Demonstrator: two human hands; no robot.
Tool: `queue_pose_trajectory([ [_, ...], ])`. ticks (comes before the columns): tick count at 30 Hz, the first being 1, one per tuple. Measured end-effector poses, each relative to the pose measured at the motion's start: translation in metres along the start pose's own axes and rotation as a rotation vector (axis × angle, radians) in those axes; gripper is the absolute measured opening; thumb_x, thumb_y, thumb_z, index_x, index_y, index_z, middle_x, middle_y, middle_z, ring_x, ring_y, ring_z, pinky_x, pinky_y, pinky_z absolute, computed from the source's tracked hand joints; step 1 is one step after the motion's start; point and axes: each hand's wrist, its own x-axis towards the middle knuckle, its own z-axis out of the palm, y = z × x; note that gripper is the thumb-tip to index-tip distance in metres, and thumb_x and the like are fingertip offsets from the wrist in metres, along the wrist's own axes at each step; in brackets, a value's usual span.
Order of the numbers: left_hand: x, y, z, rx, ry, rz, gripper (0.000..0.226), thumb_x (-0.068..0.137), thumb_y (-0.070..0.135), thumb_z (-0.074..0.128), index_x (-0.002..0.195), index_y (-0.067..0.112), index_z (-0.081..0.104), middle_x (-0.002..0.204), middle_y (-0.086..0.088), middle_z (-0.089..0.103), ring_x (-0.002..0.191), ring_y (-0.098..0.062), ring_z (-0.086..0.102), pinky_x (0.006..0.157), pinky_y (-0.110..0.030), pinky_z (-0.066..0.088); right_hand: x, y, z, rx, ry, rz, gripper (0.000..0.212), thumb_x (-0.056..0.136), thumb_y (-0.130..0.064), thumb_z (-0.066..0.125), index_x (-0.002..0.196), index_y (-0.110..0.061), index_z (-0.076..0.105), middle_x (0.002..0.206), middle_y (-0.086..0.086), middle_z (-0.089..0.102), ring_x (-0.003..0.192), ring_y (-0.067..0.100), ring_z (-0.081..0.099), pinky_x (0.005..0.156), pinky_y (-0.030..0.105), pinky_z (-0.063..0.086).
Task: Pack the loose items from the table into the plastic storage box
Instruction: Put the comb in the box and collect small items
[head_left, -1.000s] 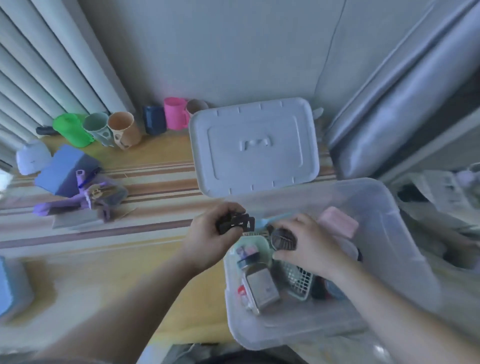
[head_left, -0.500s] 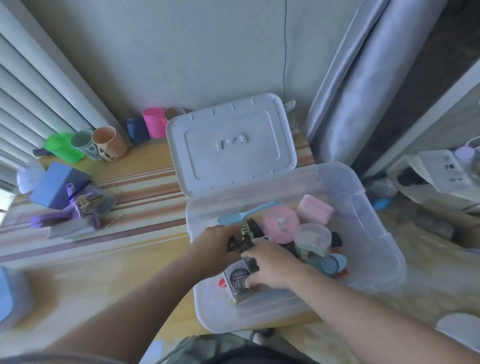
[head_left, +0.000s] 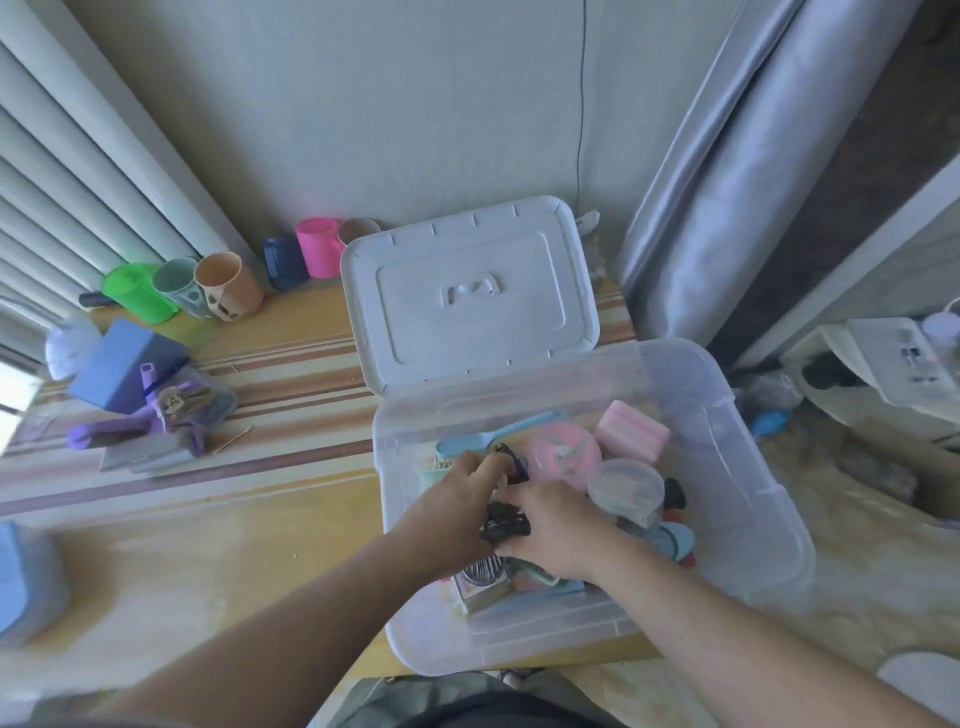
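Black clips (head_left: 505, 524) between hands (inside box (head_left: 748, 499))

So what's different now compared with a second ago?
Both hands have gone down into the clear storage box. The left hand, which held a black clip above the box, now has a black clip at its fingertips inside; the right hand now holds another black clip. The white lid, the cups and the purple clutter stayed put.
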Motion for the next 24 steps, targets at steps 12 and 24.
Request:
queue_pose_trajectory([
  [12, -0.031, -0.041, -0.022, 0.224, 0.405, 0.017, 0.043, 0.083, 0.04, 0.065, 0.125, 0.032, 0.064, 0.121, 0.001, 0.055, 0.118, -0.028, 0.05, 0.099, -0.044, 0.048, 0.08, 0.01, 0.002, -0.01, 0.327, 0.202, 0.041, 0.087, -0.027, 0.079, 0.121, -0.038, 0.059, 0.107, 0.002, 0.071, 0.103, 0.028, 0.065, 0.088, 0.04, 0.055],
  [24, -0.058, -0.11, -0.037, -0.08, 0.536, -0.128, 0.052, 0.092, 0.05, 0.062, 0.139, 0.032, 0.051, 0.142, 0.003, 0.046, 0.132, -0.02, 0.04, 0.112, -0.036, 0.034, 0.085, -0.059, 0.0, -0.059, 0.476, -0.189, 0.032, 0.089, -0.014, 0.073, 0.121, -0.018, 0.071, 0.121, -0.003, 0.064, 0.118, 0.022, 0.053, 0.098, 0.033, 0.047],
])
